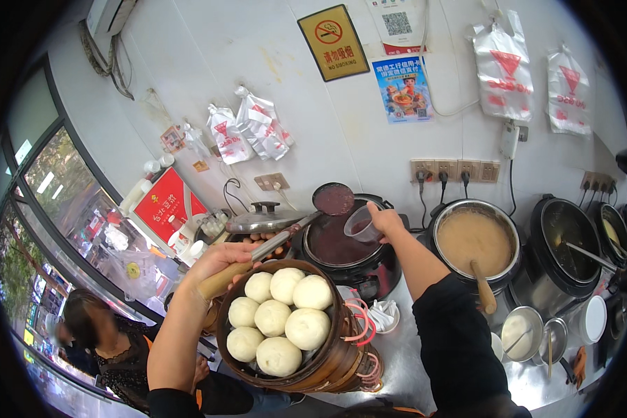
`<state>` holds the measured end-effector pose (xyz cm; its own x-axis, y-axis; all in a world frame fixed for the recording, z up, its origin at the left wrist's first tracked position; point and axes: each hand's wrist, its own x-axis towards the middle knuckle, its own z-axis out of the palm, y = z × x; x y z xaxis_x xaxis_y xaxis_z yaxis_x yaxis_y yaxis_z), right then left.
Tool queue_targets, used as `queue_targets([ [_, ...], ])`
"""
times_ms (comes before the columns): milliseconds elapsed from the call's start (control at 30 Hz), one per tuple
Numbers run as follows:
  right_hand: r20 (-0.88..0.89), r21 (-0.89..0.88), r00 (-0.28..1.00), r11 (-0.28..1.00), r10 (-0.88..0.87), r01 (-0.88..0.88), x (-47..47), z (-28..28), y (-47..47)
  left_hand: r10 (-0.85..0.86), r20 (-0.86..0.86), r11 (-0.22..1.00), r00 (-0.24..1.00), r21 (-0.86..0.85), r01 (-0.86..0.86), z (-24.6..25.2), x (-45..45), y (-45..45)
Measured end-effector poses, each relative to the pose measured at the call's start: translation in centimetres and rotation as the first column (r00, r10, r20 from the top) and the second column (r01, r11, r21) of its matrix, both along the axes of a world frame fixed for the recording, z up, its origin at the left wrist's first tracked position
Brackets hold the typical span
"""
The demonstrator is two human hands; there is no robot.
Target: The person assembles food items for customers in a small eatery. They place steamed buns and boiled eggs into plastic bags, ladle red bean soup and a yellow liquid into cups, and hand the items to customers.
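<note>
My left hand (225, 261) grips the wooden handle of a metal ladle (334, 199), whose bowl holds dark reddish-purple porridge. The ladle is raised over the far left rim of an electric cooker (347, 240) filled with the same dark porridge. My right hand (385, 222) holds a clear plastic cup (360, 227) by its rim, tilted above that cooker; a little dark liquid shows in it. Below my left hand stands a stack of bamboo steamers (339, 366), its top tier open and holding several white steamed buns (272, 317).
Right of the dark porridge stands a pot of tan porridge (473, 240) with a wooden-handled ladle, then another cooker (567, 237). Steel bowls (522, 334) sit nearer. A metal lid (266, 218) lies behind the steamers. A person (104, 339) stands at lower left.
</note>
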<state>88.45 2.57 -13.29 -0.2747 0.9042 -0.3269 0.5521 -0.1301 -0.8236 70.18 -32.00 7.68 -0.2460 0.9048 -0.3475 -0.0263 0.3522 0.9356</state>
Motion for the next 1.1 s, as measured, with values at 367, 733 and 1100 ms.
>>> queue_targets([
  [367, -0.430, -0.223, 0.882, 0.969, -0.193, 0.103, -3.8, -2.5, 0.4, -0.115, -0.561, 0.992, 0.820, -0.016, 0.128, 3.6, 3.8, -0.3],
  [733, -0.468, -0.165, 0.864, 0.979, -0.183, 0.118, -3.0, -2.3, 0.5, -0.108, -0.653, 0.991, 0.749, -0.014, 0.130, 4.0, 4.8, -1.0],
  [1100, -0.438, -0.080, 0.865, 0.969, -0.246, 0.234, 2.1, -2.2, 0.3, -0.191, -0.520, 0.982, 0.833, -0.092, 0.167, -5.7, -3.4, 4.3],
])
